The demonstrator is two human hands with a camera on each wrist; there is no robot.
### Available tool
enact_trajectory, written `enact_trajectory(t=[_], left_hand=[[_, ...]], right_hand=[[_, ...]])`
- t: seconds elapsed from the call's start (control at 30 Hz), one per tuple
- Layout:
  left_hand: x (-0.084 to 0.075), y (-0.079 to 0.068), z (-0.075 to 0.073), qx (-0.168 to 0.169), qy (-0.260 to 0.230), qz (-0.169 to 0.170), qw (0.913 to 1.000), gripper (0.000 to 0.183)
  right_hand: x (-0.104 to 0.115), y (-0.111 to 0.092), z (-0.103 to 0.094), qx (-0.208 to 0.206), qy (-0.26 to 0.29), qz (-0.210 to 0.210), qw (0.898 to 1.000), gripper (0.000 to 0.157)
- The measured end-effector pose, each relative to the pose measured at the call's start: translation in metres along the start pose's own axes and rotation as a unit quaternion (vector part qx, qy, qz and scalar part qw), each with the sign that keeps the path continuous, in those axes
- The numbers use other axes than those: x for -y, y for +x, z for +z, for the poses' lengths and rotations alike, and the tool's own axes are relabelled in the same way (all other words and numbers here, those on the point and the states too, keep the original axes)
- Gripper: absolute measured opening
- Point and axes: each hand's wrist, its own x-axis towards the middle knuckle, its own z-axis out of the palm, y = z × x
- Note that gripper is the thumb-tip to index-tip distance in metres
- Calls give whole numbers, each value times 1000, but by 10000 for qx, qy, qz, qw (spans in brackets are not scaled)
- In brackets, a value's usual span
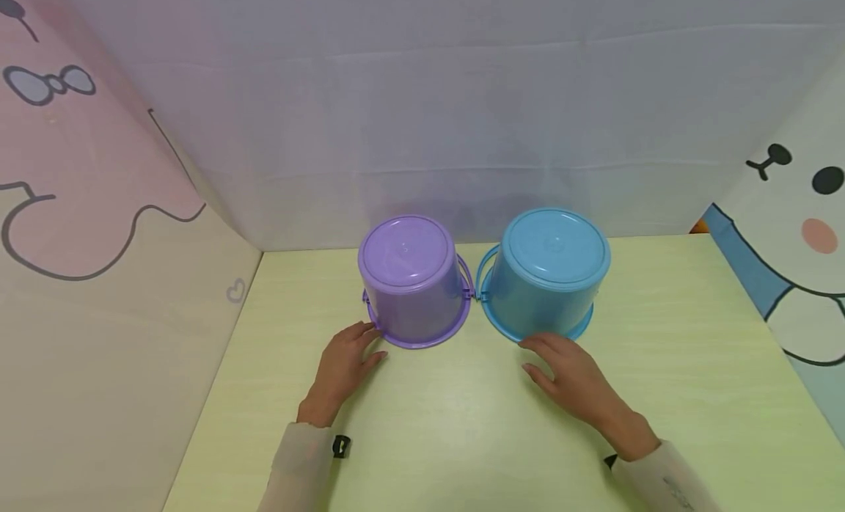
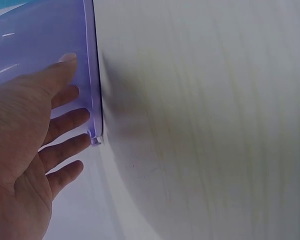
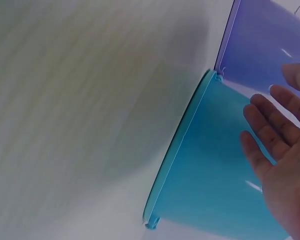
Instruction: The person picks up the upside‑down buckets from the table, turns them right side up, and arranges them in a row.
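Two plastic buckets stand upside down side by side on the table, a purple bucket (image 1: pixel 416 306) on the left and a blue bucket (image 1: pixel 544 303) on the right. Their handles meet between them. My left hand (image 1: pixel 343 361) is at the purple bucket's near left rim, fingertips right at the edge and thumb apart; in the left wrist view its fingers (image 2: pixel 65 122) are spread. In front of the blue bucket's near rim is my right hand (image 1: pixel 571 372), with relaxed fingers; the right wrist view shows its fingers (image 3: pixel 270 125) extended over the blue side.
The pale yellow table (image 1: pixel 436 439) runs up to a white cloth backdrop (image 1: pixel 422 116) just behind the buckets. Printed cloth panels with cartoon figures flank it, a pink and cream panel (image 1: pixel 119 226) at left and a white and blue panel (image 1: pixel 785 255) at right.
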Motion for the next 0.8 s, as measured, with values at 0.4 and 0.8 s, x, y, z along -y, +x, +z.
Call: enact_trajectory(t=[0.4, 0.8], left_hand=[[-2, 1, 0, 227, 328, 223, 9990, 44], [-3, 1, 0, 474, 698, 226, 9962, 42]], right_hand=[[17, 22, 23, 476, 102, -55, 9988, 36], [28, 43, 45, 1066, -64, 79, 9943, 40]])
